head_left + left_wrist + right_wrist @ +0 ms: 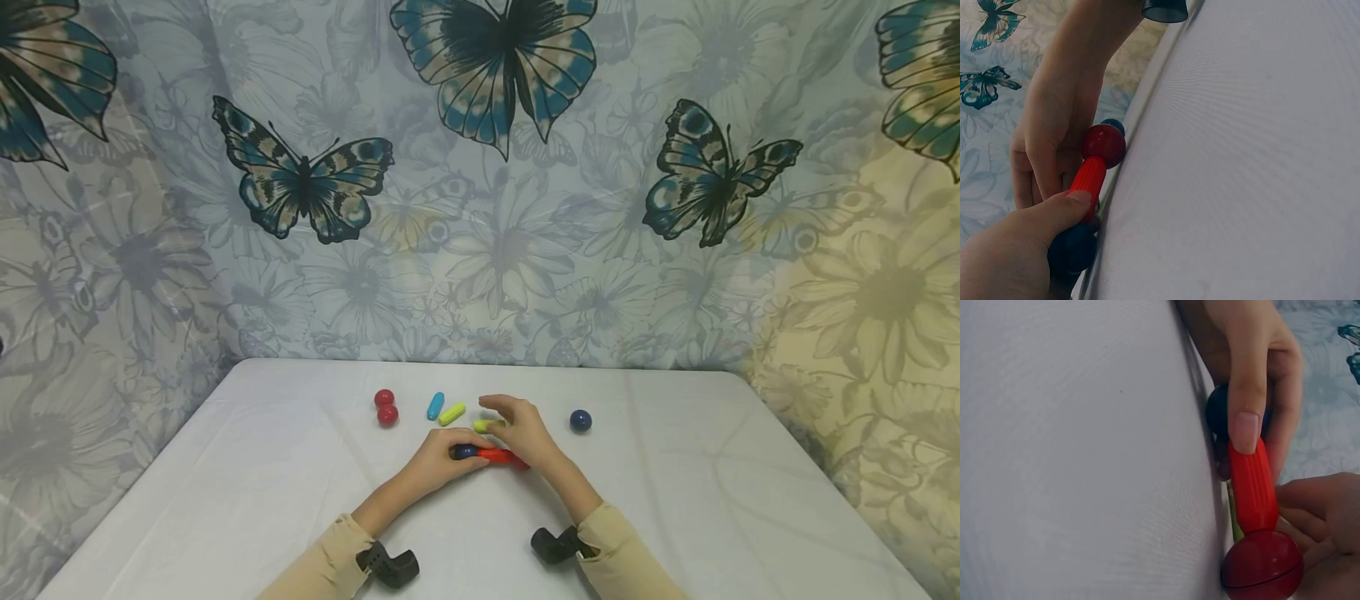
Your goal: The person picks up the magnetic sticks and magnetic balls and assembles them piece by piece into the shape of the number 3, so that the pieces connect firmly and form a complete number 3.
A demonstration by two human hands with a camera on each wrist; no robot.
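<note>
My left hand (442,458) holds a red ribbed rod (495,456), with the thumb lying along it. At the left end of the rod is a dark blue ball (463,452), partly covered by the fingers. The other end carries a red ball (1263,565), clear in both wrist views. Just beyond the rod, my right hand (525,429) reaches over a yellow-green rod (482,426), its index finger stretched and apart from the thumb. That thumb is close to the yellow-green rod; whether they touch I cannot tell.
Two red balls (386,415) lie together at the back left of the white table (262,500). A blue rod (436,406) and a second yellow-green rod (452,414) lie near the middle back. Right of the hands sits a loose dark blue ball (581,421). Behind hangs a butterfly-patterned cloth (510,275).
</note>
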